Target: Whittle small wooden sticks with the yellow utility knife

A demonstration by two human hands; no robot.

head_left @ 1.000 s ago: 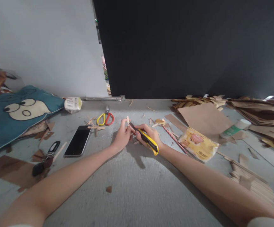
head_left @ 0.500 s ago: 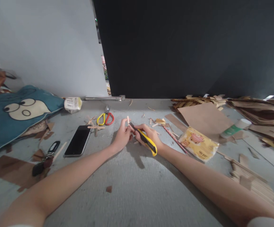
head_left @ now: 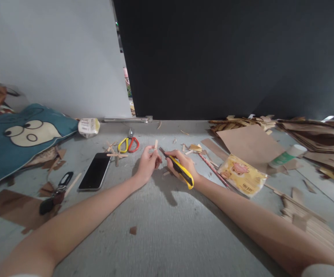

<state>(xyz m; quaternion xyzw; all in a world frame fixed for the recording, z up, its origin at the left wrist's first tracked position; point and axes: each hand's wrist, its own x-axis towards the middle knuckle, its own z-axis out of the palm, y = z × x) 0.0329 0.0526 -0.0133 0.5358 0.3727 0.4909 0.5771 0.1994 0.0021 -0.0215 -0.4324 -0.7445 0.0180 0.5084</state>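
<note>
Between thumb and fingers, my left hand (head_left: 147, 165) pinches a small wooden craft stick (head_left: 156, 144) whose tip points upward. My right hand (head_left: 184, 165) is closed round a yellow and black utility knife (head_left: 184, 173). The knife's blade (head_left: 162, 150) points up and left toward the stick, with a small gap between them. Both hands are over the grey tabletop (head_left: 155, 238), near its middle. Beyond my left hand lie scissors (head_left: 128, 144) with yellow and red handles. Wood scraps (head_left: 195, 147) lie beyond my right hand.
Left are a black phone (head_left: 94, 172), crossed sticks (head_left: 117, 155), keys (head_left: 57, 194) and a blue cushion (head_left: 25, 142). Right are a yellow tissue pack (head_left: 242, 175), a glue stick (head_left: 288, 156), brown cardboard (head_left: 250, 146) and a pile of craft sticks (head_left: 308, 219). A dark panel (head_left: 236, 57) rises behind.
My right hand has drawn the knife slightly right, away from the stick. My left hand has shifted a little left, and the hands are now farther apart.
</note>
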